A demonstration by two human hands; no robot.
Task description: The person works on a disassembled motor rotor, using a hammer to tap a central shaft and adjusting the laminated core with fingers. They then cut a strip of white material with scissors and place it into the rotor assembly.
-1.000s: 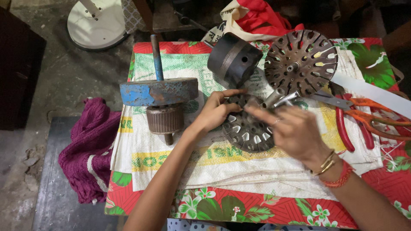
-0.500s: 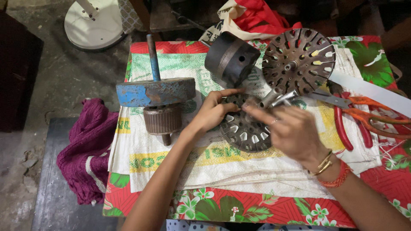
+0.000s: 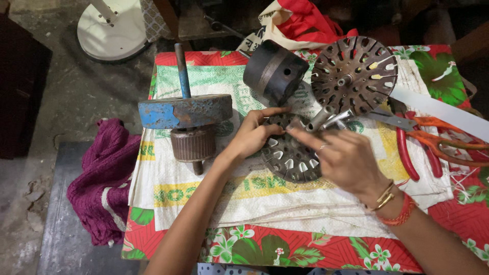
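Slotted metal disc (image 3: pixel 289 153) lay flat mid-counter on white woven sack (image 3: pixel 244 188), dark, ringed with pale oval slots. Left hand (image 3: pixel 254 133) gripped disc's near rim; right hand (image 3: pixel 342 159) pinched small metal part (image 3: pixel 326 118) over it. Second slotted disc (image 3: pixel 354 74) and dark cylinder (image 3: pixel 272 74) just behind. Pliers (image 3: pixel 407 153) right. Bare sack toward front edge of counter (image 3: pixel 285 252).

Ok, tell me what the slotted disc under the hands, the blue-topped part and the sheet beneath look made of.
Slotted disc: dull grey metal, probably cast, with punched openings. Blue-topped part: metal, its blue paint chipped to rust, above a brown ribbed core. Sheet: white woven plastic sacking, by its weave and printed bands.
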